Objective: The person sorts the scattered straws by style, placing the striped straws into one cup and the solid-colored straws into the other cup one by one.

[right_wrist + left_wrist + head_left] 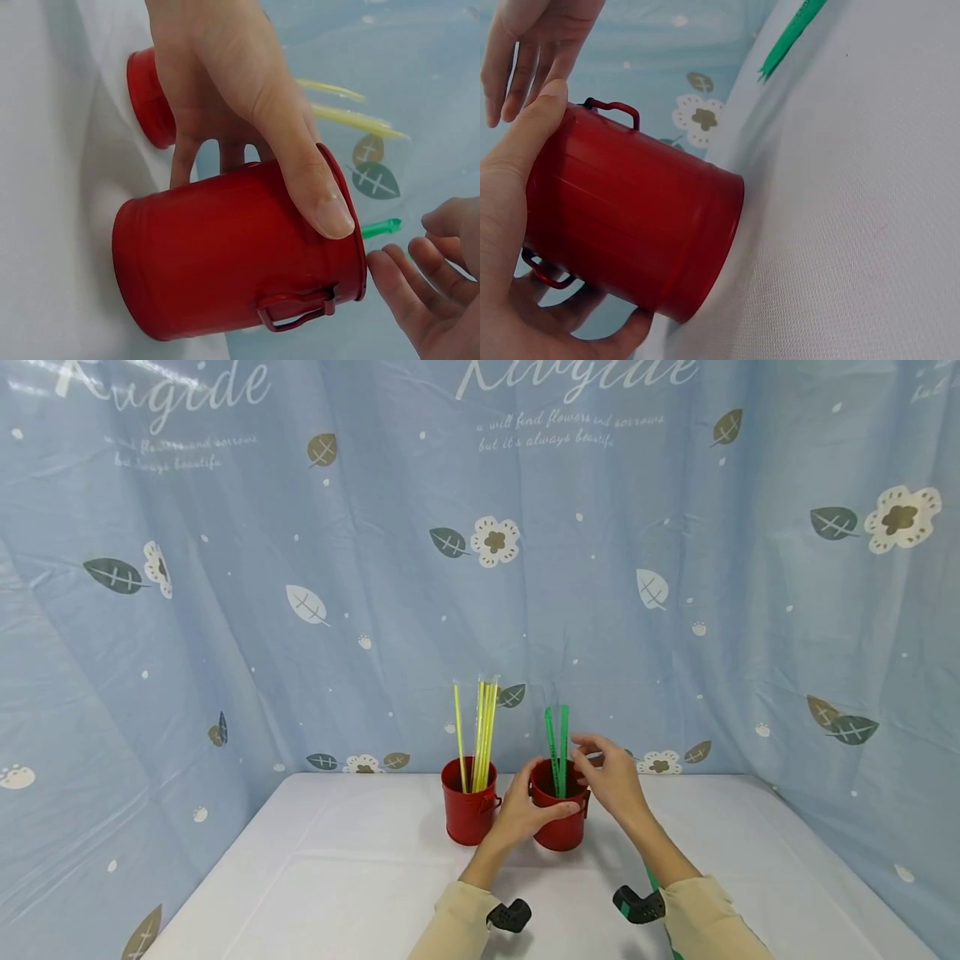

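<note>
White counter [337, 877], blue leaf-print curtain [390, 618] behind.
My left hand [519, 810] grips the red bucket [561, 832] of green strips [563, 747] standing there; my right hand [613, 781], loose-fingered, holds nothing beside the rim.

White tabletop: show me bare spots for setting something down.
Bare: the white tabletop left of the left red bucket, and right of the right forearm. Crowded: around the right red bucket, with left hand gripping and right hand at its rim; a green strip lies by that forearm.
</note>
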